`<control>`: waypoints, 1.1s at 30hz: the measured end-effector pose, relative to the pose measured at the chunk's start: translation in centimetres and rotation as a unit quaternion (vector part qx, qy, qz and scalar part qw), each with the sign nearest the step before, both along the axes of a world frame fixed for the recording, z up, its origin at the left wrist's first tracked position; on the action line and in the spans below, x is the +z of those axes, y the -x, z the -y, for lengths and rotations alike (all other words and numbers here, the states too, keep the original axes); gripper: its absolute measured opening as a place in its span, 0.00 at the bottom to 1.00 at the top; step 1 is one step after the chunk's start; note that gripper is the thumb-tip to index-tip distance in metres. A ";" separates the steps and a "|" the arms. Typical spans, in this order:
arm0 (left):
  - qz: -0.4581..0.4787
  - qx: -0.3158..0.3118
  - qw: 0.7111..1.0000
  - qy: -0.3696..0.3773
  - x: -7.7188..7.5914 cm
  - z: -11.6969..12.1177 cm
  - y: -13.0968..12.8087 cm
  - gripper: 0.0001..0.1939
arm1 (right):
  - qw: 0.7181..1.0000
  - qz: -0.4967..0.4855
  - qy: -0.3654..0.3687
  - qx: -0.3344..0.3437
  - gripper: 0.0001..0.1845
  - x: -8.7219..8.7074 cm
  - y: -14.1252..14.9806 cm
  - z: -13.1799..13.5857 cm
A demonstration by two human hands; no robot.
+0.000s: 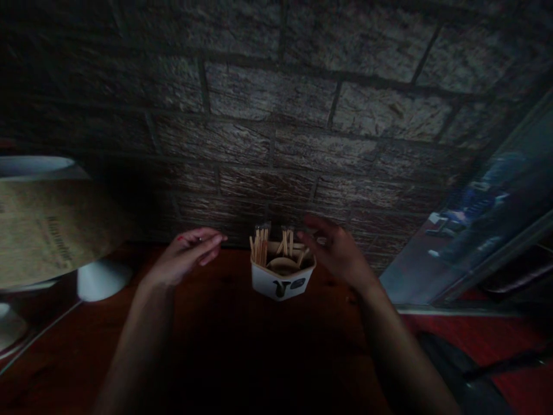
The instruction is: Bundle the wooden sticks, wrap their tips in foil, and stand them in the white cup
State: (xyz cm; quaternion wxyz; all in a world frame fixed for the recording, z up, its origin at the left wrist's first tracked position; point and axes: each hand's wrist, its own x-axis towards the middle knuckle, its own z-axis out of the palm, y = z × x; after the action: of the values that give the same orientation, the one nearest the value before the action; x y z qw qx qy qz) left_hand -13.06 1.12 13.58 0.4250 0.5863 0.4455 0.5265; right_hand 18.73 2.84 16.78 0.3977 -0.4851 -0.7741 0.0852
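Observation:
A white container (276, 285) with a dark print on its front stands on the wooden table against the wall. Upright wooden sticks (261, 245) fill its left side, with clear wrapping at their tops. More light sticks (287, 242) stand at the back, and a round tan rim shows in the middle. To the left of the container, my left hand (188, 256) hovers with thumb and fingertips pressed together; what they hold, if anything, is too small to tell. My right hand (339, 251) is at the container's right edge, fingers apart and slightly blurred, with nothing visible in them.
A lamp with a printed tan shade (56, 230) and white base (101, 280) stands at the left, a pale cord (47, 328) running below it. Behind the table (216, 346) rises a brick wall (268, 92). A glass panel (458, 230) and red floor (518, 357) lie to the right.

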 end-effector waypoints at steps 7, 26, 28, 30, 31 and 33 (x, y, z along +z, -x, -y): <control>-0.043 0.047 0.993 -0.096 3.8 -5.9 -3.3 0.24 | 0.999 0.006 -0.004 -0.042 0.21 0.1 2.5 -4.2; -0.287 -0.024 0.957 -0.022 3.7 -5.5 -3.9 0.28 | 0.991 0.129 0.029 0.019 0.27 -1.9 2.9 -3.7; -0.313 -0.047 0.948 -0.011 3.7 -5.1 -3.8 0.28 | 0.991 0.128 0.044 0.020 0.22 -1.9 2.9 -3.9; -0.323 -0.061 0.944 -0.006 3.7 -4.8 -3.8 0.26 | 0.989 0.126 0.067 0.024 0.15 -1.8 3.0 -4.2; -0.327 -0.065 0.943 -0.008 3.8 -4.7 -3.8 0.26 | 0.989 0.127 0.076 0.027 0.12 -1.8 3.0 -4.3; -0.341 -0.074 0.937 -0.016 3.9 -4.6 -3.7 0.23 | 0.988 0.126 0.075 0.038 0.08 -1.9 3.1 -4.6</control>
State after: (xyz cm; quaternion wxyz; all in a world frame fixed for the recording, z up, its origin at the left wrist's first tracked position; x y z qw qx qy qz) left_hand -9.38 5.74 17.48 0.2762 0.7684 0.5106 0.2692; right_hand 15.62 7.41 14.93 0.2557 -0.4912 -0.8271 0.0964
